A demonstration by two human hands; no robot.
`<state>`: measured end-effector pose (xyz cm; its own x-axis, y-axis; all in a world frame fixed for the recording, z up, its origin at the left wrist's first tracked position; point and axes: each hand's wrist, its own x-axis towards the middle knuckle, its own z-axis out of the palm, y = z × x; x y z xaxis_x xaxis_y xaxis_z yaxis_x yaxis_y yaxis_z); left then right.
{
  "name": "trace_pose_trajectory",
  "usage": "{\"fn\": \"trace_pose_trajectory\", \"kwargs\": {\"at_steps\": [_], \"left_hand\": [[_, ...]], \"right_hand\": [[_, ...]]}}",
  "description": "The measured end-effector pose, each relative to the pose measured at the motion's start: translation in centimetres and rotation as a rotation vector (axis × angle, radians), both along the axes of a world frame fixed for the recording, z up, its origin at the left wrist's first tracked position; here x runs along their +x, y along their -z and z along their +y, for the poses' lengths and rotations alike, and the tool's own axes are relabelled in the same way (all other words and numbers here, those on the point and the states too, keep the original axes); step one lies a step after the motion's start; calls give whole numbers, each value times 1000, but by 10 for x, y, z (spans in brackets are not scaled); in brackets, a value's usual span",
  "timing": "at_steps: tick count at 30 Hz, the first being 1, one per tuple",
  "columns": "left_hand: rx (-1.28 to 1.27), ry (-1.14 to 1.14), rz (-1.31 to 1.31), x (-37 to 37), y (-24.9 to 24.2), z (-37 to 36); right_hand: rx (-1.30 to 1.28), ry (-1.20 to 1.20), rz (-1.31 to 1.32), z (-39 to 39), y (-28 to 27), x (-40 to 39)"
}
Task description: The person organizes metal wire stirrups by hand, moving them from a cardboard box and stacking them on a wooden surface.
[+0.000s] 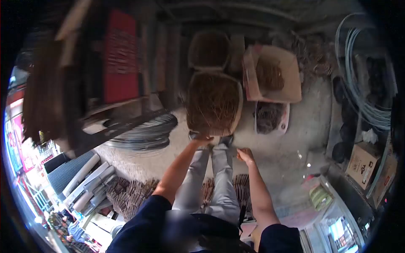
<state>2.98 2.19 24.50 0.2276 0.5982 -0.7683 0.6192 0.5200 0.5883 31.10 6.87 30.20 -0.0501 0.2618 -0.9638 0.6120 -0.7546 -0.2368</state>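
My left hand [204, 140] is low at the near edge of a large container [214, 101] full of thin brown wire-like pieces. Its fingers are too small and blurred to tell how they are placed. To the right of my legs, my right hand [244, 155] is closed, with its fingers curled together; what it holds, if anything, is too small to make out. A cardboard box [291, 84] with brown pieces inside stands beyond it, and a smaller white container [284, 120] of dark pieces sits just below that box.
Coiled grey wire [141, 135] lies on the left beneath a dark bench with a red panel [121, 57]. Bundles of brown rods [130, 196] are behind my legs. Pale wire coils [352, 76] hang at the right, above a carton [362, 165].
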Motion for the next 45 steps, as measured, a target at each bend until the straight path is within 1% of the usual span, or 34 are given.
{"fn": "trace_pose_trajectory", "kwargs": {"at_steps": [1,2,3,4,5,7,9,11,13,15,16,18,20,21,22,23,24,25,26,27,29,30,31,32,33,34,35,36,37,39,40,42,43,45], "left_hand": [[-92,173,2,-5,1,3],[-179,343,-3,-8,2,12],[-297,86,18,-6,29,0],[-410,-172,51,-3,55,-11],[-440,-175,42,-3,65,-9],[0,-139,157,-3,63,12],[159,-338,209,1,100,16],[24,-233,144,-5,138,30],[359,-298,235,-7,176,37],[770,-237,581,-6,225,39],[755,-240,579,-5,225,49],[650,-335,607,-8,197,86],[561,-308,540,-13,199,93],[485,-277,478,-15,202,96],[488,-281,479,-17,208,97],[399,-279,442,-19,212,98],[312,-276,405,-21,218,98],[318,-279,407,-20,227,94],[396,-296,419,-19,235,90],[474,-314,430,-20,240,89],[496,-255,441,-22,231,93],[510,-196,451,-23,231,93],[512,-199,452,-23,232,95],[502,-252,338,-23,233,96],[489,-302,223,-23,235,96],[487,-303,223,-23,228,98],[364,-280,194,-22,214,102],[242,-257,165,-21,208,101],[238,-257,165,-18,206,96],[563,-442,182,-13,203,87],[567,-444,183,-11,204,82],[1013,-358,309,-8,194,74],[1016,-361,309,-5,184,75],[581,-593,69,1,163,75]], "right_hand": [[9,-8,15,-1,19,-3],[46,-144,23,2,40,-5],[83,-286,41,5,64,-6],[132,-293,50,4,95,-5],[187,-301,61,4,127,-6],[347,-434,75,26,152,-23],[339,-19,181,34,186,-37],[573,-459,94,51,236,-46],[585,-434,123,61,299,-54],[472,-600,119,108,268,-96],[421,-644,100,127,268,-113],[356,-694,79,135,287,-136],[520,-1,239,131,301,-155],[521,-5,240,135,299,-162],[387,21,161,143,293,-170],[255,48,83,149,286,-177],[262,46,86,149,283,-181],[249,133,47,147,279,-182],[235,219,8,148,275,-184],[240,218,12,147,288,-181],[477,-191,230,128,365,-164],[722,-399,182,127,370,-184],[724,-402,183,127,370,-183],[555,-263,122,125,369,-179],[384,-124,60,131,332,-185],[382,-125,60,135,313,-188],[346,-6,60,137,299,-189],[309,113,59,136,295,-189],[306,113,59,133,295,-187],[396,159,224,133,291,-186],[399,157,226,136,285,-185],[354,128,304,135,273,-180],[357,125,304,134,270,-176],[383,5,341,132,258,-173]]}}
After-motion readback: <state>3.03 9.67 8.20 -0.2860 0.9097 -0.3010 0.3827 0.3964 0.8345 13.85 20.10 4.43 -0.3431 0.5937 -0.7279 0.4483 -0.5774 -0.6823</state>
